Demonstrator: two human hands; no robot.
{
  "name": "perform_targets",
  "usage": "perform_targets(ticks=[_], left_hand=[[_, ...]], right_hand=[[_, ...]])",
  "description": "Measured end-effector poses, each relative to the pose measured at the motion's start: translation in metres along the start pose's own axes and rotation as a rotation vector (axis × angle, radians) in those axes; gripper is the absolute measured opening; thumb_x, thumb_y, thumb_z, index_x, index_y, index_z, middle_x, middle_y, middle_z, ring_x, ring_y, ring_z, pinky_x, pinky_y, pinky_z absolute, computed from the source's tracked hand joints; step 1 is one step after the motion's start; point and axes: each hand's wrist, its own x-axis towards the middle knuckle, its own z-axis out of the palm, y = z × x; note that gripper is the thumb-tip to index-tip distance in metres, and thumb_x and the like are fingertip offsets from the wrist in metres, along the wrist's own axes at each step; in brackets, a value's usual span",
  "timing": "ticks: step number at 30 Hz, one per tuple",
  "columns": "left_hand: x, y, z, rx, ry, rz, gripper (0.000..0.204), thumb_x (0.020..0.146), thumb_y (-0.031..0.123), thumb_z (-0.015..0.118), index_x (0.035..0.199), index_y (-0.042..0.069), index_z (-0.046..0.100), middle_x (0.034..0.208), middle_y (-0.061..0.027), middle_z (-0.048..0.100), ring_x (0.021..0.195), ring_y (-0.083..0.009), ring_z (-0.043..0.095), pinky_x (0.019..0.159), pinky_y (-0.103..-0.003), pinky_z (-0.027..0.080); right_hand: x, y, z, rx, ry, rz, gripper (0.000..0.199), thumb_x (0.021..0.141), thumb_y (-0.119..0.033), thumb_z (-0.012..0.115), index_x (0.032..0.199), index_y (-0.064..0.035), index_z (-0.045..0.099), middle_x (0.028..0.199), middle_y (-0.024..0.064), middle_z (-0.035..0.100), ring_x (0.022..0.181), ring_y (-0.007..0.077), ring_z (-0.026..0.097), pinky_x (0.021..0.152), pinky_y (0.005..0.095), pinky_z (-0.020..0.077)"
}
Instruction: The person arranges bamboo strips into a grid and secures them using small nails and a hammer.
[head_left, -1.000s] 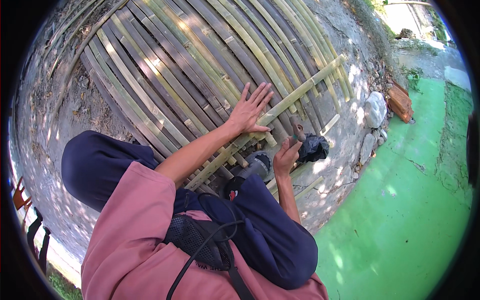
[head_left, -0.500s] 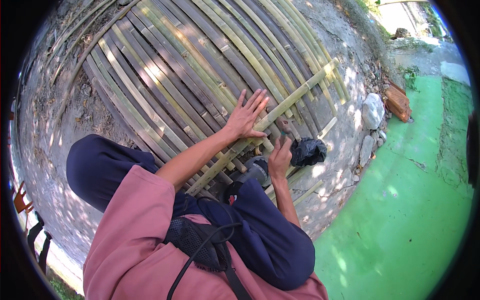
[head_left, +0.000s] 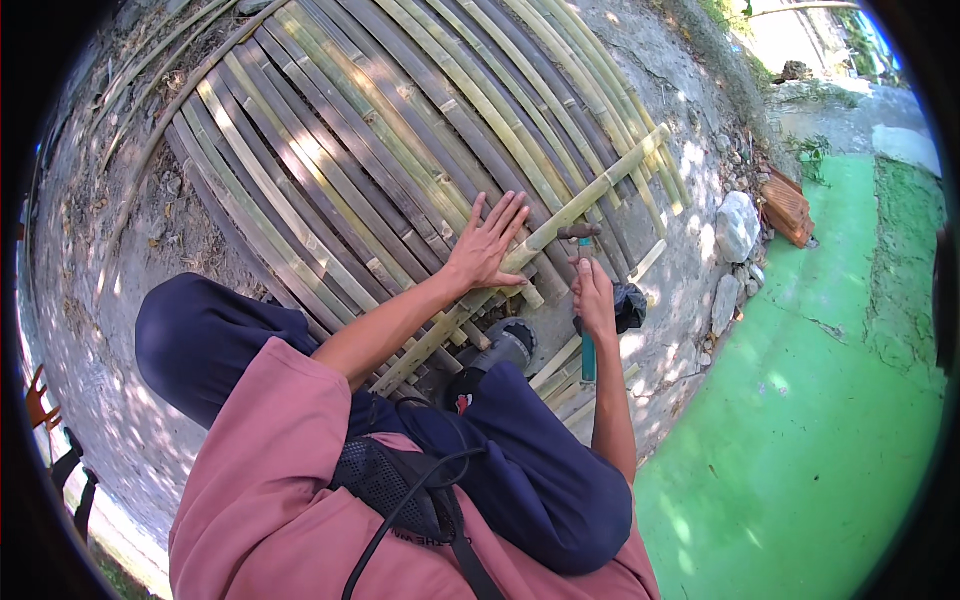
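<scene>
Split bamboo slats (head_left: pixel 390 120) lie side by side on the ground, crossed near my end by a pale green bamboo crosspiece (head_left: pixel 590 197). My left hand (head_left: pixel 487 245) rests flat on the slats with fingers spread, its thumb on the crosspiece. My right hand (head_left: pixel 594 298) is wrapped round a hammer (head_left: pixel 588 362) with a teal handle. The hammer's dark head (head_left: pixel 578 231) is just above the hand, close to the crosspiece. Partly hidden behind my right hand is a black plastic bag (head_left: pixel 629 307).
My foot (head_left: pixel 515 338) is beside the slat ends. More bamboo strips (head_left: pixel 562 368) lie below my right hand. Whitish stones (head_left: pixel 738 226) and a reddish-brown block (head_left: pixel 789 207) edge the green painted floor (head_left: pixel 800 400) on the right. A long thin pole (head_left: pixel 165 115) lies at the left.
My right hand has moved right and slightly up with the hammer, whose teal handle now shows below the hand. My left hand stays nearly in place on the bamboo.
</scene>
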Motion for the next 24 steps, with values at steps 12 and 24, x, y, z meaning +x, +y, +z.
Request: perform_targets(ticks=[12,24], left_hand=[[-0.003,-0.004,-0.001,0.018,-0.011,-0.013,0.135,0.077,0.088,0.063,0.172,0.003,0.021,0.181,-0.0166,0.016,0.168,-0.0314,0.009,0.133,-0.064,0.0],[0.001,-0.004,0.0,0.031,0.003,-0.012,0.136,0.077,0.09,0.062,0.172,0.003,0.02,0.181,-0.0155,0.014,0.169,-0.0308,0.008,0.133,-0.065,-0.001]], right_hand=[[0.013,-0.011,-0.002,-0.7,-0.02,-0.323,0.031,0.115,-0.032,0.049,0.119,-0.0019,0.056,0.072,0.0235,0.057,0.066,0.0396,0.063,0.068,0.0501,0.048],[0.001,-0.006,0.012,-0.398,0.358,-0.419,0.029,0.116,-0.028,0.049,0.122,-0.0012,0.058,0.066,0.015,0.057,0.058,0.0255,0.061,0.057,0.0414,0.0443]])
